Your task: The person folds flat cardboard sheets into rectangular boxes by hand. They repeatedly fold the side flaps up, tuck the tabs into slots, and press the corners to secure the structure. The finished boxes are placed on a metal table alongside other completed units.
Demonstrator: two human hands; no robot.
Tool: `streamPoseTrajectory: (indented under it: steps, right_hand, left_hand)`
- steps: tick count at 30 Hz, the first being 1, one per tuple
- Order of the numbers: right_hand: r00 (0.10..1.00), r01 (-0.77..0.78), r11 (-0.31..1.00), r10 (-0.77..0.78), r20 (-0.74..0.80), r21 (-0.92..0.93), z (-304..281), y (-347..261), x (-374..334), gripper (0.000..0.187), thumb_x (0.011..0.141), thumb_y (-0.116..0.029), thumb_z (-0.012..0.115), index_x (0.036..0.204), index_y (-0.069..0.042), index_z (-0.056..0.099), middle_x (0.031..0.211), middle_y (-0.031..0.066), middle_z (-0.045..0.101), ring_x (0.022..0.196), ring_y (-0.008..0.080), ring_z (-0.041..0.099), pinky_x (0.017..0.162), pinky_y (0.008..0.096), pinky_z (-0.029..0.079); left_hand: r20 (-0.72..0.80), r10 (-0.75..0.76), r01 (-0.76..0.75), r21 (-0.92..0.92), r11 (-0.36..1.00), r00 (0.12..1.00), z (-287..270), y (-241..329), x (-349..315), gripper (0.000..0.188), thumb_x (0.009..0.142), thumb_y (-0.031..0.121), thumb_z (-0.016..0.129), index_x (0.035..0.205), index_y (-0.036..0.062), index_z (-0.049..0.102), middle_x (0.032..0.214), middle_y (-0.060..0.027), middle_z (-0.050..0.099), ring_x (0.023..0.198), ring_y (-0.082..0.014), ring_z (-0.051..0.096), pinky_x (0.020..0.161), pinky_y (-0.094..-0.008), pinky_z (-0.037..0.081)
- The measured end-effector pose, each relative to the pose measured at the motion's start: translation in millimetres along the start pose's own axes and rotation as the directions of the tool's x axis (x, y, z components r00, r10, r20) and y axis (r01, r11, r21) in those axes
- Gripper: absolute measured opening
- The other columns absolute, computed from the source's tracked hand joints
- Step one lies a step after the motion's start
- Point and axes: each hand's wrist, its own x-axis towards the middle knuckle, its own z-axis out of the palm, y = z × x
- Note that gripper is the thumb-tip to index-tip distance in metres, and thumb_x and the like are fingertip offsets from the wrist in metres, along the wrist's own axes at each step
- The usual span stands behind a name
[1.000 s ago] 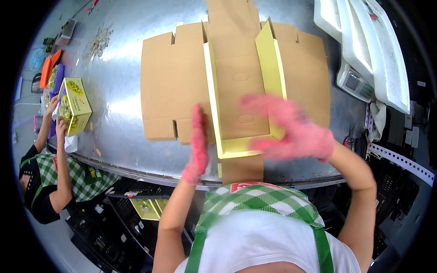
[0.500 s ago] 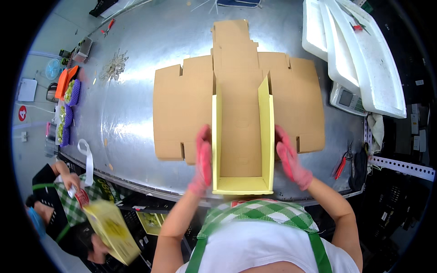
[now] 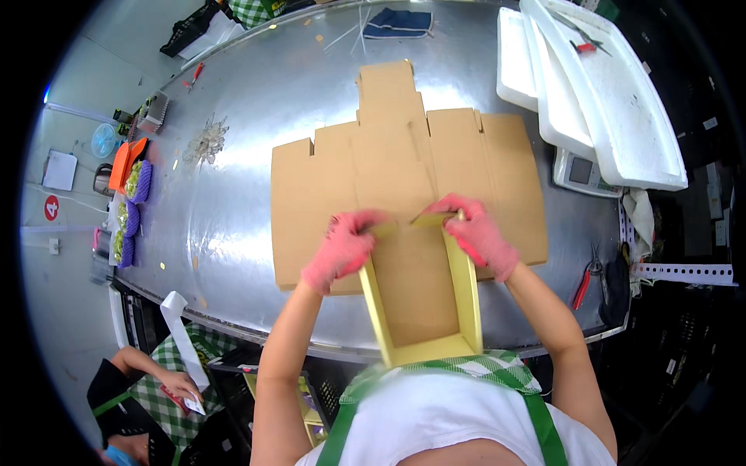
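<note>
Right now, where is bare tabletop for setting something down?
Widest: between the flat cardboard and purple netting, bare metal around debris. Smaller: between cardboard, blue cloth and white trays. Crowded: right edge, with trays, scale and red-handled cutters.

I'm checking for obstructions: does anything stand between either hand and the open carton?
Nothing visible beyond the pink gloves. The left hand and right hand are at the far end of the open carton; blur obscures exact contact.
</note>
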Motion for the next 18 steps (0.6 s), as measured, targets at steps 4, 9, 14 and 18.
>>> streamPoseTrajectory:
  steps: [4,9,14,18]
  right_hand:
    - [0.987,-0.069,0.975,0.097,0.129,-0.21,17.1,-15.4,-13.5,0.031,0.079,0.003,0.044,0.103,-0.008,0.06,0.075,0.0004,0.054,0.047,0.0057,0.041,0.042,0.0236,0.034]
    - [0.985,0.054,0.996,-0.042,0.169,-0.068,28.0,-32.0,-21.2,0.033,0.084,-0.004,0.051,0.117,-0.008,0.053,0.09,0.0027,0.057,0.074,0.008,0.053,0.06,0.0228,0.042]
    - [0.898,0.398,0.906,-0.353,-0.263,0.145,21.6,-38.0,21.6,0.05,0.095,-0.038,0.047,0.136,-0.008,0.039,0.115,0.0042,0.057,0.112,0.0123,0.052,0.093,0.0291,0.042]
    - [0.949,0.143,0.899,-0.243,0.199,0.414,-10.2,-33.4,81.7,0.057,0.096,-0.053,0.037,0.13,-0.009,0.047,0.114,0.0037,0.059,0.112,0.0144,0.052,0.098,0.0316,0.039]
  left_hand:
    - [0.091,0.0,-0.018,0.194,0.981,0.996,13.6,40.7,-27.3,0.032,0.08,0.008,0.067,0.111,0.0023,0.063,0.089,-0.0037,0.064,0.08,-0.0116,0.063,0.07,-0.0267,0.05]
    - [0.055,0.438,-0.327,0.749,0.576,0.897,23.1,42.3,-40.6,0.029,0.082,0.021,0.066,0.109,0.0134,0.065,0.082,-0.0077,0.06,0.074,-0.0232,0.062,0.063,-0.0347,0.049]
    - [0.116,0.53,-0.403,0.788,0.465,0.84,24.9,63.8,-58.2,0.026,0.084,0.021,0.062,0.11,0.0173,0.065,0.078,-0.0069,0.057,0.074,-0.0237,0.061,0.062,-0.0355,0.048]
    - [0.157,0.589,-0.461,0.786,0.412,0.793,28.1,69.8,-48.9,0.027,0.08,0.018,0.065,0.107,0.017,0.066,0.081,-0.0051,0.059,0.071,-0.0239,0.061,0.062,-0.0348,0.049]
